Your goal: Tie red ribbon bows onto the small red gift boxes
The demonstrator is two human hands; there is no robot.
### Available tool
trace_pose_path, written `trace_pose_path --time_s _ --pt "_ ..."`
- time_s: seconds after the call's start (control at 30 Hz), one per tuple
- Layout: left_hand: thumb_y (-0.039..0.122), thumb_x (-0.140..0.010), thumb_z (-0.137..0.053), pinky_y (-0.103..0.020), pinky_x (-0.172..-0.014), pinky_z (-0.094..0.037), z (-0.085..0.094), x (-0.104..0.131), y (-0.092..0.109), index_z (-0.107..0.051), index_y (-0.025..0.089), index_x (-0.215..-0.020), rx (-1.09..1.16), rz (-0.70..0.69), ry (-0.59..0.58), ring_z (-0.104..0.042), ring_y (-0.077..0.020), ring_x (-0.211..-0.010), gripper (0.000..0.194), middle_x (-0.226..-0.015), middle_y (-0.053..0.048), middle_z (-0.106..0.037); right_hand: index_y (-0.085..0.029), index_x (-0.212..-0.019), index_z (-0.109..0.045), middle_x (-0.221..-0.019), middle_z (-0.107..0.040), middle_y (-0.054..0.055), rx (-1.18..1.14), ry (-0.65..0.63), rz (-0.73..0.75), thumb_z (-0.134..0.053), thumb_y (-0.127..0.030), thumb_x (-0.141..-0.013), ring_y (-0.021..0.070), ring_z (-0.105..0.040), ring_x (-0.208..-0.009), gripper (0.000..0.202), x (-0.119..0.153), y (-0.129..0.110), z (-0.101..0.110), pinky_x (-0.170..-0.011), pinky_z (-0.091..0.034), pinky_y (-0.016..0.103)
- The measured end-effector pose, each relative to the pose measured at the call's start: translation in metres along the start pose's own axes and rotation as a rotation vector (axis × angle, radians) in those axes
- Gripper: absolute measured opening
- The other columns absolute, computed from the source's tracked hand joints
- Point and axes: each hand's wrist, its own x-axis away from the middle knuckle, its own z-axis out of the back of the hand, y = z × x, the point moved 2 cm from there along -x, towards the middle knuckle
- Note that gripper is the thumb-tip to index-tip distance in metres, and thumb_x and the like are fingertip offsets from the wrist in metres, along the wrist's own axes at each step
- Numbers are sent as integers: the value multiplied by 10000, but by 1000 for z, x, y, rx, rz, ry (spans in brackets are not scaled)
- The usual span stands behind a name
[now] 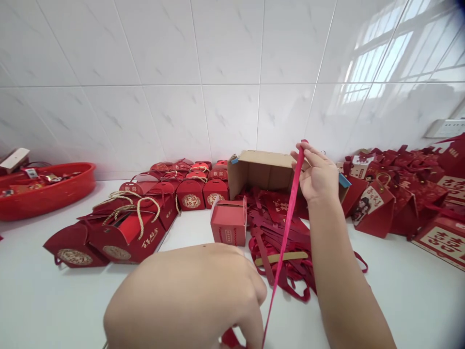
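Observation:
Raised at right of centre, my right hand (315, 172) pinches the upper end of a bright pinkish-red ribbon (286, 228). The ribbon runs taut and slanting down to the bottom edge, passing close beside the fingers of my left hand (203, 291). My left hand is low in the middle, back up, its fingers curled downward and mostly hidden. A bit of something dark red (231, 337) shows under those fingers, cut off by the frame. Just beyond my left hand stands a small red box (228, 223) with an open top.
A loose pile of dark red ribbons and straps (279, 242) spills from a tipped cardboard carton (261, 157). Red gift boxes (140, 232) with rope handles stand left, and several red gift bags (403, 194) right. A red plastic basin (47, 194) sits far left by the tiled wall.

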Motion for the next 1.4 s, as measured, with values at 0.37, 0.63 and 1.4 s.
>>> trace_pose_path --time_s 0.37,0.63,1.4 --pt "144 -545 -604 -389 -598 -461 8 -48 -136 -677 267 -705 -157 640 335 -574 -290 -684 215 -583 -45 -613 -158 -862 -651 -722 -698 32 348 -340 -186 -647 -185 -695 121 -633 -607 169 29 -12 -21 -604 -525 266" --pt "102 -496 -595 -385 -563 -444 -3 -60 -144 -706 277 -685 -125 699 252 -551 -302 -719 281 -594 -64 -639 -192 -685 -724 -665 -710 47 910 -765 -358 -682 -280 -687 102 -509 -449 98 35 10 -19 -415 -377 237" --pt "256 -684 -548 -344 -628 -473 3 -62 -142 -651 297 -962 -102 814 48 -568 -317 -979 299 -1020 -70 -680 -158 -690 -727 -553 -581 -4 1044 -870 -447 -656 -257 -671 73 -396 -476 123 42 37 -33 -460 -316 221"
